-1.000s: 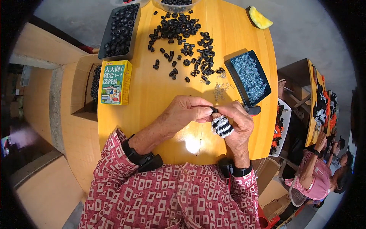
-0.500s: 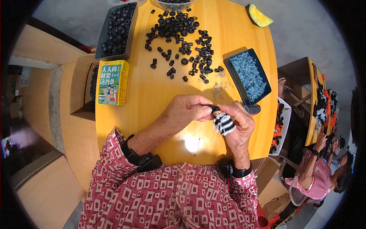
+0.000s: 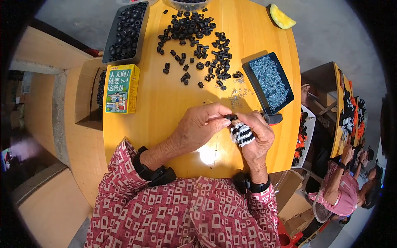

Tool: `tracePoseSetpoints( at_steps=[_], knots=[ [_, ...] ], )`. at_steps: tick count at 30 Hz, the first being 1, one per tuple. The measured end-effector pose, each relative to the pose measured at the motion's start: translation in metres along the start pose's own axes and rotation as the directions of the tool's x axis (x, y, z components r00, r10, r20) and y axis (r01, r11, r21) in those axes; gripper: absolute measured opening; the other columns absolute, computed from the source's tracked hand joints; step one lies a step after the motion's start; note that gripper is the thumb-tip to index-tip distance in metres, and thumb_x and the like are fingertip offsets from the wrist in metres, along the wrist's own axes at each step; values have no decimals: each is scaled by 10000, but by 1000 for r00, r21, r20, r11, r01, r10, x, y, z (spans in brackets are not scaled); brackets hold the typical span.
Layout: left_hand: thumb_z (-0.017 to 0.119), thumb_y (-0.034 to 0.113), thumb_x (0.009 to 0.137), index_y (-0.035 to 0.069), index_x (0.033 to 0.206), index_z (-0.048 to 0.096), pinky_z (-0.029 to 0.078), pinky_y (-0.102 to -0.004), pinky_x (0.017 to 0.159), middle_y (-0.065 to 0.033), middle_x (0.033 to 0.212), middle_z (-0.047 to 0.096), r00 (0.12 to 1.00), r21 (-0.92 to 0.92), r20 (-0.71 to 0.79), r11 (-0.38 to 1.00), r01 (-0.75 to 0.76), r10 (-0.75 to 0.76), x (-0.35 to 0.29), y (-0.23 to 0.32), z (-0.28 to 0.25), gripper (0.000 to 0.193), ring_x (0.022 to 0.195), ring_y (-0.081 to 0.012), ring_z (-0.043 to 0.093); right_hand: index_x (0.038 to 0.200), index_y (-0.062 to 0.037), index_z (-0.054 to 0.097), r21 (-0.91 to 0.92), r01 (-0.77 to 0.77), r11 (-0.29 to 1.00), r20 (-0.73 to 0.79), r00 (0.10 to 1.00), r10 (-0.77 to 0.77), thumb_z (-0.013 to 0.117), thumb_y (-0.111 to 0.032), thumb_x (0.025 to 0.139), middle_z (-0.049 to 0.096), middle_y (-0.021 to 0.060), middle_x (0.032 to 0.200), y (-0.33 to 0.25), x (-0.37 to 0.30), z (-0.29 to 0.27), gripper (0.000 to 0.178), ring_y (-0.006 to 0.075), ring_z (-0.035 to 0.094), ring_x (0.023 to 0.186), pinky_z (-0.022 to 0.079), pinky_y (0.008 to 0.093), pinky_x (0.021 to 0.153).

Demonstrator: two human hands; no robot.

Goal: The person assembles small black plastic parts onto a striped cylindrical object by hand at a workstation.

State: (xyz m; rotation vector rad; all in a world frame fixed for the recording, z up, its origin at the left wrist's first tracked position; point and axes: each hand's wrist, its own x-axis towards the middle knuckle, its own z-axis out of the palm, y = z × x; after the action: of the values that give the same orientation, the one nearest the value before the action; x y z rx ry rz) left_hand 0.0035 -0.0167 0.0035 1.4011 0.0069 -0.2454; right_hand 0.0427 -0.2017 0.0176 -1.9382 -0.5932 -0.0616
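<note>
Over the near part of the table, my left hand [image 3: 202,124] pinches a small black rubber-like part [image 3: 232,117] between thumb and forefinger. My right hand [image 3: 259,136] meets it there, its fingers closed at the other side of the same part. A black-and-white striped knitted piece [image 3: 242,134] sits at the fingers of my right hand; whether it is worn on a finger or held, I cannot tell. Just beyond lie small clear plastic pieces [image 3: 236,97] and many loose black parts [image 3: 192,29]. A red-and-black object [image 3: 273,119] is partly hidden beside my right hand.
A dark tray of clear pieces [image 3: 271,84] stands at the right, a grey bin of black parts [image 3: 127,33] at the far left. Nearer stands a green-and-yellow carton [image 3: 120,89]. A melon slice [image 3: 282,17] lies far right. Another person [image 3: 341,188] works at the right.
My hands stay together at the same place with only slight finger shifts. The striped piece has turned a little.
</note>
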Motion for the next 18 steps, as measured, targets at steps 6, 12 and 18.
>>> tracePoseSetpoints(
  at_steps=[6, 12, 18],
  knots=[
    [622, 34, 915, -29, 1100, 638, 525, -249, 796, -58, 932, 696, 1000, -142, 1, 990, -9, 9, 0, -7, 2, 196, 881, -90, 644, 995, -5, 725, -37, 11, 999, 37, 999, -9, 735, 66, 694, 685, 106, 858, -11, 3, -3, 309, 200, 651, 775, 508, 293, 691],
    [612, 22, 922, -37, 1112, 639, 519, -245, 828, -46, 957, 682, 1000, -245, 5, 969, -26, 28, 2, -6, 3, 201, 922, -93, 634, 1014, -4, 727, 58, -97, 994, 23, 995, 96, 745, 60, 699, 690, 95, 870, -10, -1, -3, 322, 190, 655, 784, 514, 284, 698],
    [620, 34, 919, -29, 1084, 654, 510, -237, 819, -48, 956, 680, 1000, -183, 4, 983, -23, 24, 1, -1, 1, 179, 924, -83, 627, 1025, -19, 733, -106, 33, 994, 46, 999, -29, 739, 51, 697, 687, 94, 873, -13, 3, -7, 335, 200, 653, 793, 514, 284, 707]
  ],
)
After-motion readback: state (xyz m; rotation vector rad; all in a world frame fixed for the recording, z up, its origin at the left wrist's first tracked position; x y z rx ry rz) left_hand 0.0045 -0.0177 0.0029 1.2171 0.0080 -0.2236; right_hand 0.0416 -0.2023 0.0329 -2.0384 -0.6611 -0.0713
